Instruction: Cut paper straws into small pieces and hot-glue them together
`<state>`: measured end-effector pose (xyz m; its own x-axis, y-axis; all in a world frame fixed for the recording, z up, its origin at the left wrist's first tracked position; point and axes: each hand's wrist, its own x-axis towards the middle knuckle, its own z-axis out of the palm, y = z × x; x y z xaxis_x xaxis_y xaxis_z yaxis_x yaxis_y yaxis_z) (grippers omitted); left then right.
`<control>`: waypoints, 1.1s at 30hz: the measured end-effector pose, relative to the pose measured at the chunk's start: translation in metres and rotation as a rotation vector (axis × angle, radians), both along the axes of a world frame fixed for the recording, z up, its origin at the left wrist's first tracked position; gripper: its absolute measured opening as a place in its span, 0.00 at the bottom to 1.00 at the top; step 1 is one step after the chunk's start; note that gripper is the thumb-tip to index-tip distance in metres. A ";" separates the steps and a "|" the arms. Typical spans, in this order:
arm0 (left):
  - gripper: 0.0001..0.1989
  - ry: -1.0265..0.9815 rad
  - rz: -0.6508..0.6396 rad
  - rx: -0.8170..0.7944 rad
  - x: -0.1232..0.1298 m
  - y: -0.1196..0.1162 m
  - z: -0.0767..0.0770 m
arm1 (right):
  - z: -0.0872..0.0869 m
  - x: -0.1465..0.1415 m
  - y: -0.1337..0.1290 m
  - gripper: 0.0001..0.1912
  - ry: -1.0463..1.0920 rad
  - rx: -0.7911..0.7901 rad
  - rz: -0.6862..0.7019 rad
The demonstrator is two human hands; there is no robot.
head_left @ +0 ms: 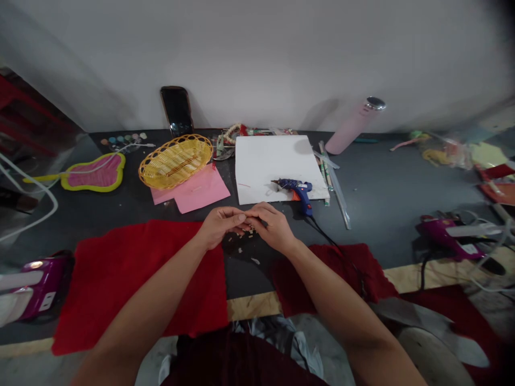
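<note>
My left hand and my right hand meet at the fingertips above the dark tabletop, in the middle of the head view. Both are pinched closed, and whatever lies between the fingers is too small to make out. Small pale bits lie on the table just under and beside the fingers. Beyond my right hand, a blue hot glue gun rests on its side on a white board, its black cord running down toward my right forearm. Pink paper sheets lie beyond my left hand, partly under a yellow woven basket.
Red cloths cover the table's front on both sides. A phone and a pink bottle stand near the wall. Clear glue sticks lie right of the board. Purple devices with cables sit at both ends.
</note>
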<state>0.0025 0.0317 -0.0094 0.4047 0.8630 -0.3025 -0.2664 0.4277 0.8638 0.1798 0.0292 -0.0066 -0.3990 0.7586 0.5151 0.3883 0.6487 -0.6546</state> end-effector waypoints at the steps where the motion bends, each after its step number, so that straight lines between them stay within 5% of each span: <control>1: 0.12 0.000 0.002 -0.001 0.000 0.000 0.000 | -0.001 0.000 0.000 0.08 -0.003 0.010 -0.002; 33: 0.14 0.035 -0.062 0.009 -0.003 0.001 -0.002 | 0.003 0.001 -0.004 0.09 0.092 -0.083 0.051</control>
